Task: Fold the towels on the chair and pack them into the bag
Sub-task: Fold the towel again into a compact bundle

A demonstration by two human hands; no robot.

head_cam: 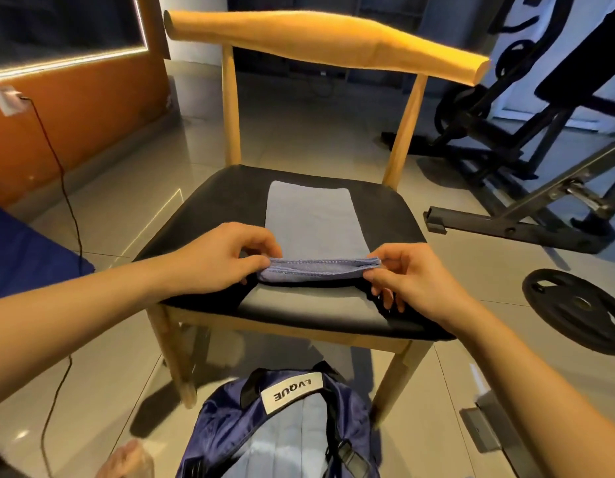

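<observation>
Head view: fingers (264, 243) of left hand (223, 258) pinched on one corner of towel (313, 222) near hem, right hand (406, 274) pinched on other. Hem lifted just off seat, rest laid flat on chair (213, 201). Fold judged begun: corners best carried level to far edge, edges matched, crease pressed. Bag (230, 419) open on floor below.
</observation>
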